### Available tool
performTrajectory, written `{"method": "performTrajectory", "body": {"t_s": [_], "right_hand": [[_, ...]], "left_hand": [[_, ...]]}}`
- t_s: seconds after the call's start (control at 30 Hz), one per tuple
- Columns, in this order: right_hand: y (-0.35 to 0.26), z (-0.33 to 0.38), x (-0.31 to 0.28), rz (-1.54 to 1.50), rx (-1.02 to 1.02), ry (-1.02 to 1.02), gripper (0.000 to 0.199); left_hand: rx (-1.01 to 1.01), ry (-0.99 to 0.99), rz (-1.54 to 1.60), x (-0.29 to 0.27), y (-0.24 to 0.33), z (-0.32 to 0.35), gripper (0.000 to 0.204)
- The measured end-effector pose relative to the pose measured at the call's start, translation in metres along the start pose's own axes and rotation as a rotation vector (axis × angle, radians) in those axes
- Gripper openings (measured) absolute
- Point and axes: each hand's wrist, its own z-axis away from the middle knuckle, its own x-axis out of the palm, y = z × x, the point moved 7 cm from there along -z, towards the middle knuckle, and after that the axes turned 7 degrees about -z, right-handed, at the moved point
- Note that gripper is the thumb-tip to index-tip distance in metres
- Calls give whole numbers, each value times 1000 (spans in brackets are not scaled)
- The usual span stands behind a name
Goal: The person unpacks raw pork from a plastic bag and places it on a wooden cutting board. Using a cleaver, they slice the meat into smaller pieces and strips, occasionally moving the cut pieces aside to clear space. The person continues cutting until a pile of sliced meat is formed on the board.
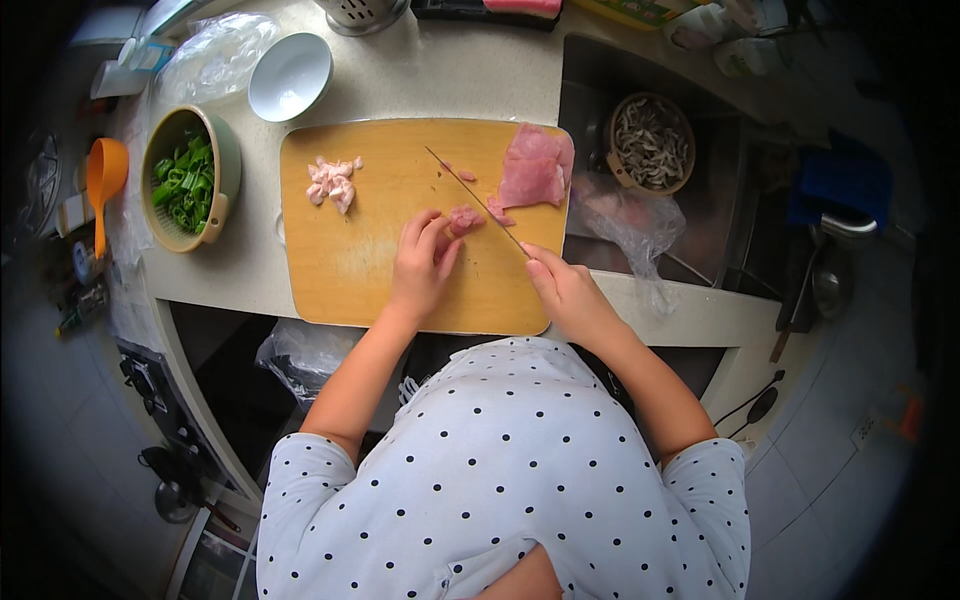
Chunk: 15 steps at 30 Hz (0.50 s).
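Observation:
My right hand [562, 292] is closed round the handle of a kitchen knife [470, 192], whose thin blade slants up and left over the yellow cutting board [350, 270]. Beside the blade, the bent fingers of my left hand [422, 262] press on a small piece of pink raw meat [465, 219]. A larger slab of raw meat [535, 168] lies at the board's far right corner, with small scraps between it and the blade. Pale cut pieces [332, 184] are heaped at the board's far left.
Left of the board stand a colander of cut green peppers [186, 190] and a white bowl [290, 78]. An orange ladle [104, 180] lies farther left. The sink [600, 110] on the right holds a basket of small grey fish-like pieces [652, 142] and a plastic bag [635, 225].

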Motion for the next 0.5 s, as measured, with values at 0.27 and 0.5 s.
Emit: {"method": "performTrajectory", "body": {"t_s": [0.27,0.5], "right_hand": [[16,6,9,62,12,12,43],[13,11,5,-34,23,12,44]], "left_hand": [[180,19,-45,6,11,-12,22],[21,-2,143,9,3,-16,23]]}}
